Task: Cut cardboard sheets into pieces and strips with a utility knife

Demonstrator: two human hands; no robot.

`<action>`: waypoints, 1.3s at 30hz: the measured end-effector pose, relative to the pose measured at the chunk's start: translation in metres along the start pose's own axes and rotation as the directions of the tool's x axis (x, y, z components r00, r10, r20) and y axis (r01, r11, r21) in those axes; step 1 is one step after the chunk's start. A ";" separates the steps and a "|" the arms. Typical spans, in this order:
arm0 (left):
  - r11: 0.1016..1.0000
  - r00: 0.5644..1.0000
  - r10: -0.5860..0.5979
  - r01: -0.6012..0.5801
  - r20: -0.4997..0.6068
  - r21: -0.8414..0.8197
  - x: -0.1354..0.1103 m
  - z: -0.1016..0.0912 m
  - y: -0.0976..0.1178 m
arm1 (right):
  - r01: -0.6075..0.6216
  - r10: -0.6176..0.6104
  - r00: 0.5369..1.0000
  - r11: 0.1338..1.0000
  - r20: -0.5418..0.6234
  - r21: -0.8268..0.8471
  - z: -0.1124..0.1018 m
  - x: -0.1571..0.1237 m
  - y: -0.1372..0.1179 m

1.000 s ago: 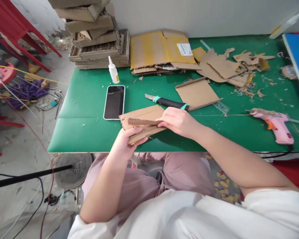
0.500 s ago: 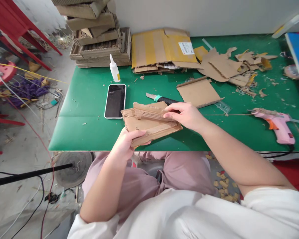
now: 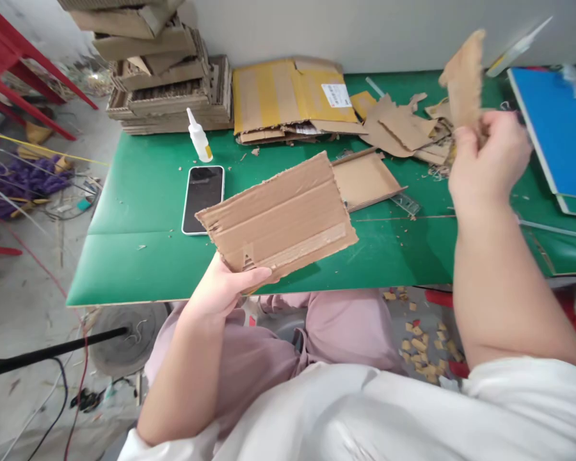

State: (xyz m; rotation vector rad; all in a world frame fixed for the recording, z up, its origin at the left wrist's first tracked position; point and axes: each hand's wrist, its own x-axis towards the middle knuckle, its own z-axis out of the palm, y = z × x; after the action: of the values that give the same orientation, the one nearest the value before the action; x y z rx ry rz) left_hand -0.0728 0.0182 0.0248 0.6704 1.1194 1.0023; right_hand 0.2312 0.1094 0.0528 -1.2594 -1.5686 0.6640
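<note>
My left hand (image 3: 225,282) grips the lower left corner of a flat cardboard panel (image 3: 278,211), thumb on top. The panel is tilted above the front of the table, with ragged edges and a torn pale strip along its lower side. Out to the right and raised, my right hand (image 3: 489,160) is closed on a torn cardboard strip (image 3: 465,77) that sticks up from the fingers. Behind the panel lies a cardboard piece with raised edges (image 3: 367,179). The scrap pile (image 3: 408,128) is just left of my right hand.
On the green table (image 3: 139,269) are a phone (image 3: 204,198), a white glue bottle (image 3: 200,137), a taped cardboard stack (image 3: 288,96) and a blue board (image 3: 557,128). Stacked cardboard trays (image 3: 168,83) stand at the back left. Small tan bits (image 3: 422,346) litter the floor.
My right hand has pulled the cardboard strip away from the panel and carried it up and right. The panel in my left hand is now tilted up more, and the view has shifted right.
</note>
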 end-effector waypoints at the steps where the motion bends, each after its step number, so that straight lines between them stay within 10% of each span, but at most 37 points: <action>1: 1.000 1.000 0.011 -0.011 0.006 -0.001 0.000 0.001 0.000 | 0.004 -0.004 1.000 1.000 0.002 0.004 0.006 -0.009 -0.003; 9: 0.999 0.997 0.048 -0.048 0.059 0.008 0.011 0.009 -0.008 | -0.053 0.022 0.982 0.985 0.190 0.164 0.073 -0.062 -0.004; 15: 0.959 0.981 0.173 -0.148 -0.084 0.243 0.013 0.002 -0.017 | -0.126 0.101 0.990 0.953 0.104 0.276 0.085 -0.056 0.017; 19: 0.488 0.905 0.415 -0.305 0.090 0.818 0.005 -0.008 -0.040 | -0.172 0.202 0.978 0.923 -0.054 0.345 0.069 -0.042 0.023; 24: -0.060 0.873 0.435 -0.217 0.221 0.974 0.003 0.002 -0.073 | -0.153 0.274 0.932 0.892 -0.239 0.425 0.041 -0.037 0.024; 30: -0.093 0.865 0.454 -0.190 0.211 0.977 0.018 0.057 -0.088 | -0.104 0.283 0.897 0.881 -0.338 0.462 -0.004 -0.063 0.027; 35: -0.105 0.834 0.352 -0.414 0.424 0.904 0.027 0.146 -0.121 | -0.035 0.256 0.824 0.913 -0.506 0.406 -0.058 -0.098 0.014; 39: -0.114 0.565 0.202 -0.798 0.800 0.592 0.019 0.208 -0.145 | -0.054 0.280 0.756 0.927 -0.591 0.370 -0.094 -0.128 -0.003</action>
State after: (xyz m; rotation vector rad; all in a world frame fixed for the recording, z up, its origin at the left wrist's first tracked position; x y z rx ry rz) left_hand 0.1709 -0.0176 -0.0391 2.6075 0.8782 0.4729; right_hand 0.3135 -0.0265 0.0456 -1.2029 -0.7424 0.5057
